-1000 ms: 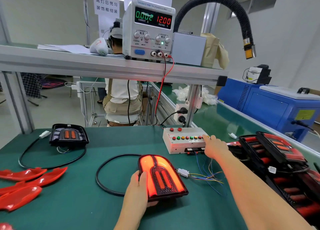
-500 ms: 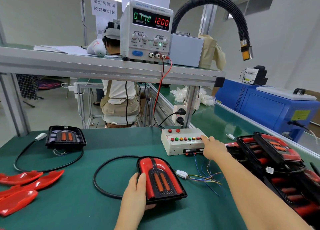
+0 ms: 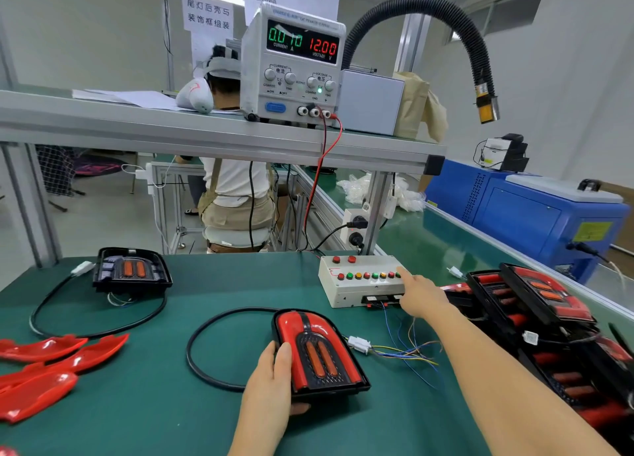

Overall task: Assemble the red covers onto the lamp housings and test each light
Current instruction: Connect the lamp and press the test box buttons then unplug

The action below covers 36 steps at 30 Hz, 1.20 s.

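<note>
Green surface [image 3: 137,404], lamp [image 3: 319,352] no longer glowing.
Left grip [image 3: 271,383] is clasping it; right grip [image 3: 423,297], forefinger straight, is pressing the button box [image 3: 356,284].

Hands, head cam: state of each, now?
Left hand: grips the lamp, fingers on top, thumb at its near edge.
Right hand: holds nothing, index finger on the switch box buttons.

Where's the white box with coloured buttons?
In the head view, the button box sits right of centre on the table, behind the covered lamp, the right hand touching its right end.
</note>
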Motion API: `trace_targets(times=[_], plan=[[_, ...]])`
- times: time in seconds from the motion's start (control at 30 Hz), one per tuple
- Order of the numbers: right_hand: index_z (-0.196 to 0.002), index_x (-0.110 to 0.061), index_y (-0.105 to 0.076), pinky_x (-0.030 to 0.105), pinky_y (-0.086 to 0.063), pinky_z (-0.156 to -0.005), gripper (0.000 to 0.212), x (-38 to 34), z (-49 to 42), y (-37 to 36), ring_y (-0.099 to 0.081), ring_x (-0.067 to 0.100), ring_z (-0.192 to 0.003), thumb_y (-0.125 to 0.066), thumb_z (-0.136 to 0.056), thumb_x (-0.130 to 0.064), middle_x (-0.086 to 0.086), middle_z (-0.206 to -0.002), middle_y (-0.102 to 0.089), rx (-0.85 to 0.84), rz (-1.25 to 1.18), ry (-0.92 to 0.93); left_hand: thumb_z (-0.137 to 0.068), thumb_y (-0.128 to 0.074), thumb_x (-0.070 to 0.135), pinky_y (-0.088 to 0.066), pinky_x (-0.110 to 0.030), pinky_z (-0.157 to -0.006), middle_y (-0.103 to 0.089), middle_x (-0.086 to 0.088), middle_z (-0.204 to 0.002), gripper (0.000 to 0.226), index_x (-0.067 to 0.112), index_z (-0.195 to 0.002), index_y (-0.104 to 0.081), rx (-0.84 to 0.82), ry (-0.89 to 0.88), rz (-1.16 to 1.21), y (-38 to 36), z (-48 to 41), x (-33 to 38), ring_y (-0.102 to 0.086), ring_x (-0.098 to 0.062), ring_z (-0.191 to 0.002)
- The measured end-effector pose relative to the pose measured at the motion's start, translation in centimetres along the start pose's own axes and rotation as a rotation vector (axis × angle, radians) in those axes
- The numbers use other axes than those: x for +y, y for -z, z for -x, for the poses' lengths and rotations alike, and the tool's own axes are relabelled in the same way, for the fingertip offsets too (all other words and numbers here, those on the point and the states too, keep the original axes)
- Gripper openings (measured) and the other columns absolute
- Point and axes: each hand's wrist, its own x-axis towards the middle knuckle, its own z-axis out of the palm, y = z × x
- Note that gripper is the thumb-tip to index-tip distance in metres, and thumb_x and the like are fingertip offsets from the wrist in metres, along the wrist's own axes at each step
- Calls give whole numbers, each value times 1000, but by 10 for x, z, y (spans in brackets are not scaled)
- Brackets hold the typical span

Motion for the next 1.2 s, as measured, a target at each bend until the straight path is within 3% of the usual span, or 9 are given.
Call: trace_targets(times=[0.17, 0.33, 0.53, 0.87, 1.2], plan=[[-145, -22, -34, 37, -41, -95, 58, -15, 4, 1, -46, 29, -121, -45, -90, -12, 8, -138, -49, 256, -22, 106, -97, -44, 44, -59, -34, -55, -49, -3, -126, 55, 21, -146, -37, 4, 1, -13, 0, -1, -3, -60, -14, -91], [-148, -28, -32, 38, -42, -97, 61, -35, 7, -6, -42, 25, -125, -44, -91, -12, 3, -138, -47, 205, -34, 275, -96, -43, 45, -59, -33, -54, -51, -3, -122, 55, 22, -146, -35, 7, 10, -25, -1, -2, -3, -61, -14, -89], [-151, -33, -18, 38, -46, -90, 73, -41, 7, -15, -36, 28, -125, -50, -89, -13, 5, -144, -33, 133, -69, 219, -97, -41, 46, -59, -34, -56, -50, 0, -116, 57, 22, -148, -32, 1, -2, -56, -1, -2, -3, -61, -13, -87], [-152, -42, -8, 47, -36, -107, 73, -44, 8, -15, -19, 34, -140, -43, -93, -16, 3, -158, -14, 49, 40, 206, -97, -42, 44, -59, -34, -56, -48, 1, -113, 55, 22, -147, -33, -6, 6, -45, -1, -1, -1, -61, -13, -86], [-151, -44, -3, 46, -40, -105, 80, -46, 9, -12, -16, 36, -142, -44, -92, -11, 1, -162, 0, 29, 46, 199, -97, -42, 45, -59, -33, -55, -49, -1, -118, 54, 23, -147, -34, -4, 9, -51, -1, 1, 0, -63, -15, -83]])
